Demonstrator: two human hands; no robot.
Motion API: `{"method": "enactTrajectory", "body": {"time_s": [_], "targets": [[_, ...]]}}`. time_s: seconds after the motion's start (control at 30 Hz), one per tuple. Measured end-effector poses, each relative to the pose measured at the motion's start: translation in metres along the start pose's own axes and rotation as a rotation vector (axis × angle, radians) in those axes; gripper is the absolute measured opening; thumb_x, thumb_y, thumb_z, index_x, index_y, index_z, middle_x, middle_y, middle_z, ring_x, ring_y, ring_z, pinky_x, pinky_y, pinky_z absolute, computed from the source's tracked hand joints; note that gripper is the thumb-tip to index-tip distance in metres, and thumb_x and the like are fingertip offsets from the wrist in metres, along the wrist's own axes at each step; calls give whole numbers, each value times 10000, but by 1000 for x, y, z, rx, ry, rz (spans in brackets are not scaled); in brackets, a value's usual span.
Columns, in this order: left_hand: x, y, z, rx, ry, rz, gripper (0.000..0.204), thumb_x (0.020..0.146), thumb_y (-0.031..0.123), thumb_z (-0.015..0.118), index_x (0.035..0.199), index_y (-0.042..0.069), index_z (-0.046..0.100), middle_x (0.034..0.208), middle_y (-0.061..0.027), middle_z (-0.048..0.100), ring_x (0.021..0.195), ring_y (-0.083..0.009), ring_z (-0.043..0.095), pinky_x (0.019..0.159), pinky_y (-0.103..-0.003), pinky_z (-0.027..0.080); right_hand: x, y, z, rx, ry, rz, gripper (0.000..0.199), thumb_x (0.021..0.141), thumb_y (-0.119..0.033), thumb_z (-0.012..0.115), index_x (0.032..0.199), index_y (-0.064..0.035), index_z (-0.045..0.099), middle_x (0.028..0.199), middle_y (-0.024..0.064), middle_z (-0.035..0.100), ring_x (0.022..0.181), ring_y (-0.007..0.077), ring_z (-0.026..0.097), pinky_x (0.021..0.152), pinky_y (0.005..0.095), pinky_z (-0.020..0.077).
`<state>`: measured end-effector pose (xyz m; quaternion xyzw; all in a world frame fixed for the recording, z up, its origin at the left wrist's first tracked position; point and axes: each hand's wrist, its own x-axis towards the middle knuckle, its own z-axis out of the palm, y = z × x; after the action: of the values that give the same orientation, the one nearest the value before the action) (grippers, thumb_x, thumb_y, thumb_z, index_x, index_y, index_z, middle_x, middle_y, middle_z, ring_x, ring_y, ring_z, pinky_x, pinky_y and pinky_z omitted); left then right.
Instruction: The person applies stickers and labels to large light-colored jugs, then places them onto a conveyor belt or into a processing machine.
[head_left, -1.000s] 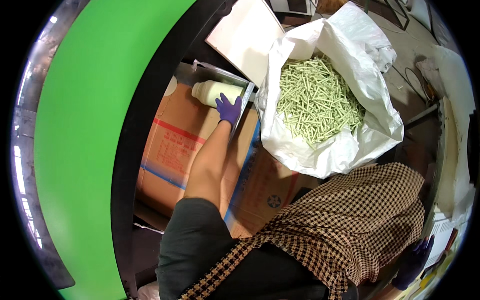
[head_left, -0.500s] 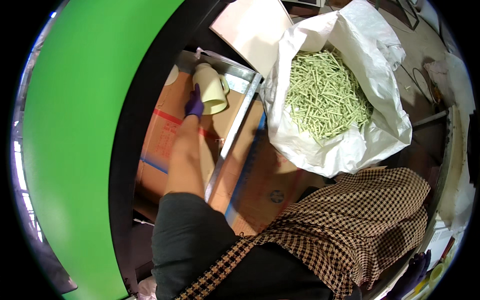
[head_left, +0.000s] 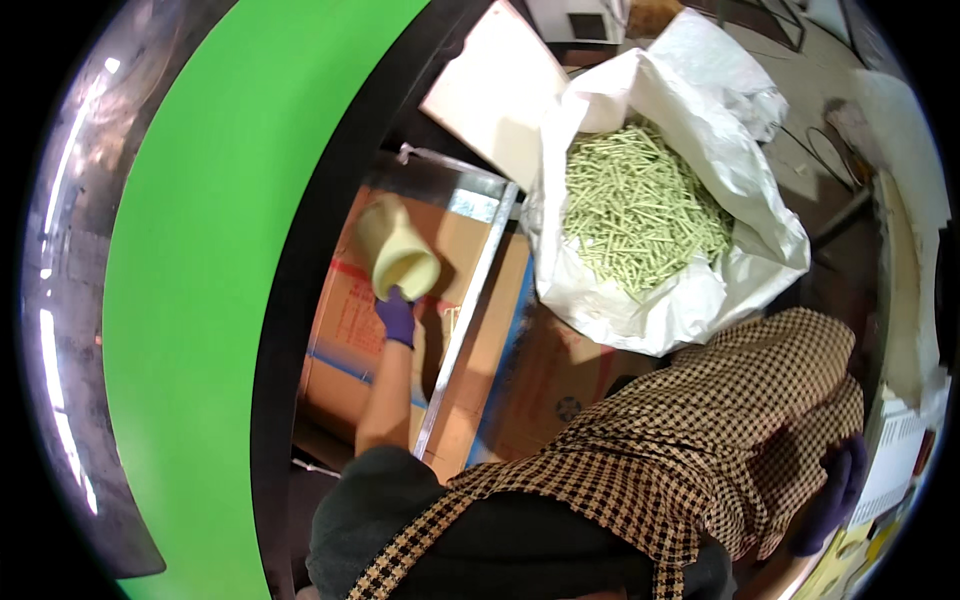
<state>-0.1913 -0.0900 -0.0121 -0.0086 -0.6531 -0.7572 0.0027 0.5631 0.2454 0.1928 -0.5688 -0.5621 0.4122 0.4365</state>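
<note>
Our gloved left hand (head_left: 397, 316) grips a pale cup (head_left: 396, 248) over cardboard boxes (head_left: 350, 330); right hand (head_left: 832, 492) hangs low, grip unclear, beside the bag (head_left: 700, 300) of green sticks (head_left: 640, 205).

cup (head_left: 398, 250): in left hand (head_left: 396, 316), above cardboard boxes (head_left: 350, 330)
metal rail (head_left: 466, 320): at 3 o'clock of hand
sack (head_left: 690, 290): 3 o'clock of rail
sticks (head_left: 640, 205): inside sack
right hand (head_left: 835, 495): 5 o'clock, well apart

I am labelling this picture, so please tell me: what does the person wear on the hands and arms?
The left hand wears a thin purple glove that ends at the wrist; the forearm below it is bare up to a dark grey sleeve near the shoulder. The right hand wears the same kind of purple glove. A brown and cream checked cloth covers the right arm.
</note>
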Motion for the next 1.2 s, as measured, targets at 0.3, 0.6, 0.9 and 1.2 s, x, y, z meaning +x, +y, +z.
{"method": "enactTrajectory", "body": {"time_s": [0.3,0.6,0.9,1.2], "targets": [[-318,187,297,569,-1341,1562,443,844,144,694,1283,204,692,1316,-23,668,1163,-235,647,910,-402,545,-57,-46,27,-188,-113,-488,756,838,-125,724,1507,31,410,1536,207,434,1430,347,415,1190,450,333],[-427,198,305,-491,-1694,1634,241,877,96,724,1116,113,748,1125,17,742,1139,-166,668,1074,-342,497,-78,-55,-11,-854,-44,-873,977,803,-811,593,1517,-171,404,1506,203,469,1397,467,416,1133,650,290],[-406,200,272,-43,-1532,-508,562,1092,228,464,1564,-31,301,1513,-210,488,1423,-313,468,1182,-408,358,-97,-37,23,-817,-31,-610,913,776,-763,652,1376,-77,577,1280,225,561,1112,436,568,922,555,469],[-443,222,283,321,-1792,-142,386,1052,150,558,1374,-60,583,1142,-72,698,964,-91,595,861,-269,483,-124,-9,34,-921,154,-674,845,847,-805,531,1379,-153,599,1345,198,529,1180,421,506,946,565,429]]}}
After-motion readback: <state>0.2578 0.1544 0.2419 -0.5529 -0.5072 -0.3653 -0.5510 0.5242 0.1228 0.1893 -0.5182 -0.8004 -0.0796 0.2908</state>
